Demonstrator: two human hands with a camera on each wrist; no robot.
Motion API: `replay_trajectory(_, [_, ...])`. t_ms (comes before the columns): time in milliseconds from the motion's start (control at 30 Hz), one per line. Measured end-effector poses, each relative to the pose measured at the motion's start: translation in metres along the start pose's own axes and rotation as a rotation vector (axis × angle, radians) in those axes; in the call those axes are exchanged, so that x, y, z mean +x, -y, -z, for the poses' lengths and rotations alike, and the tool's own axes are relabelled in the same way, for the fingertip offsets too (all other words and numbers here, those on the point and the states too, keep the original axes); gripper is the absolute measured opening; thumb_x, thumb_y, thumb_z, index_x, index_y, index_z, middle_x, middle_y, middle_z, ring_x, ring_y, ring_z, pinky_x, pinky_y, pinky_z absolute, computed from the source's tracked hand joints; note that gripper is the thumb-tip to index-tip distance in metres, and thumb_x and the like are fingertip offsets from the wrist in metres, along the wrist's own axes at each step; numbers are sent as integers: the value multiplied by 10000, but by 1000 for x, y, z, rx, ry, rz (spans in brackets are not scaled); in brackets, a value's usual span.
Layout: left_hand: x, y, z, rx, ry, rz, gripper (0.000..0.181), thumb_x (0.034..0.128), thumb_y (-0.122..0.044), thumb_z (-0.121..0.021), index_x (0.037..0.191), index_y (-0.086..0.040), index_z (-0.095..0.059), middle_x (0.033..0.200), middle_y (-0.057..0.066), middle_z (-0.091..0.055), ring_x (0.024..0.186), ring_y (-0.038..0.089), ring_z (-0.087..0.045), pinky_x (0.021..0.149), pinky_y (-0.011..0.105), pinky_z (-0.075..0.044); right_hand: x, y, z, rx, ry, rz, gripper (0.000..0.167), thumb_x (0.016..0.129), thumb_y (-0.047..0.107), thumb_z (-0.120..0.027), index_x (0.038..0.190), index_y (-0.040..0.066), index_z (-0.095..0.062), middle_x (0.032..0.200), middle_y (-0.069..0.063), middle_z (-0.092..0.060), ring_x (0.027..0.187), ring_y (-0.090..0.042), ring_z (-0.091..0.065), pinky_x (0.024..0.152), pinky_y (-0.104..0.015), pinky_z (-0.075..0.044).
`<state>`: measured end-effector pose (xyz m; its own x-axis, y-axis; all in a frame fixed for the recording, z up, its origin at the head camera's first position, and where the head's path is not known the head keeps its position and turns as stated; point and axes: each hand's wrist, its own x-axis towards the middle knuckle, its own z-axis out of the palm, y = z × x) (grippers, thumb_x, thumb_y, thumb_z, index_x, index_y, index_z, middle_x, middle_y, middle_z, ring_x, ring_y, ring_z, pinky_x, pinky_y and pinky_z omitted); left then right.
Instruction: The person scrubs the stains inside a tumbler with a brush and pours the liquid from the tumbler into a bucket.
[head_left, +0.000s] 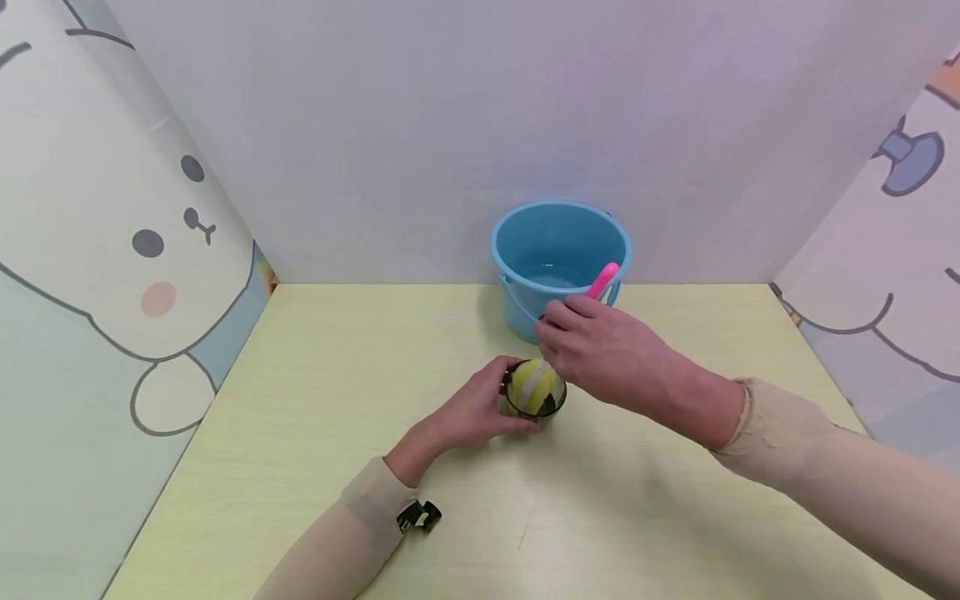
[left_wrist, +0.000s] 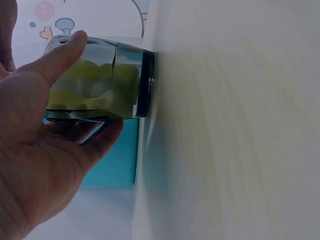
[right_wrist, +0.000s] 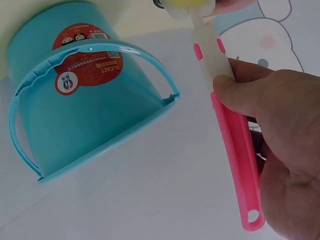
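With the blue bucket [head_left: 555, 237] as your landmark, the glass [left_wrist: 107, 82] is on its near side, a little apart from its wall, with its base seemingly on the table [head_left: 337, 367]. Your left hand [head_left: 476, 404] is curled round the glass, thumb on one side and fingers on the other. Your right hand [head_left: 600, 350], just in front of the bucket, grips the brush [right_wrist: 240, 160], thumb against the white part of its handle; the yellow-and-white sponge [head_left: 532, 385] is inside the glass.

To scrub well, I'd keep your left grip firm but not squeezing, holding the base down so that the glass doesn't tip towards the bucket. Turn the brush along its own axis, and let the sponge press against wall and bottom alike. Mind your handle's top end: it leans over the bucket's rim and could knock it.
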<state>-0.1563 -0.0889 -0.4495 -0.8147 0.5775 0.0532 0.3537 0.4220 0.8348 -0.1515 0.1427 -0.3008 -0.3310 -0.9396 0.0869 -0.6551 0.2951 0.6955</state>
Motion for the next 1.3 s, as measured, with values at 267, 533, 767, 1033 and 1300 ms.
replay_trajectory(267, [0, 1, 0, 18, -9, 4, 882, 817, -306, -960, 1487, -89, -428, 1378, 3, -576, 1229, 148, -590, 1060, 320, -505, 2, 0, 5, -62, 12, 20, 544, 689, 288, -1026, 1087, 17, -775, 1050, -156, -667, 994, -310, -534, 862, -380, -450])
replay_trajectory(533, [1, 0, -1, 20, -11, -2, 877, 813, -294, -963, 1480, -93, -430, 1389, -3, -573, 1243, 141, -582, 1073, 317, -497, 4, -1, 8, -48, 32, 31, 475, 700, 291, -1017, 1012, 28, -775, 1010, -137, -658, 969, -296, -527, 853, -377, -439])
replay_trajectory(767, [0, 0, -1, 6, -5, 15, 869, 814, -309, -960, 1474, -107, -432, 1381, -7, -572, 1252, 150, -573, 1086, 321, -491, 2, -2, 10, -8, 29, 26, 461, 685, 266, -1028, 1003, 41, -782, 1003, -121, -653, 981, -291, -524, 856, -372, -435])
replay_trajectory(1033, [0, -1, -2, 2, -14, 6, 857, 808, -292, -967, 1457, -99, -442, 1365, -19, -578, 1239, 137, -575, 1089, 319, -485, -2, -2, 12, 49, 30, 18, 509, 652, 292, -1045, 1035, 65, -799, 1039, -131, -663, 1062, -317, -545, 905, -392, -460])
replay_trajectory(1300, [0, -2, -1, 7, -13, -2, 853, 809, -279, -967, 1452, -82, -442, 1367, 1, -580, 1247, 143, -572, 1105, 331, -474, -4, -3, 13, 76, 12, 10, 518, 626, 298, -1057, 1024, 90, -798, 1026, -127, -647, 1041, -313, -544, 900, -389, -466])
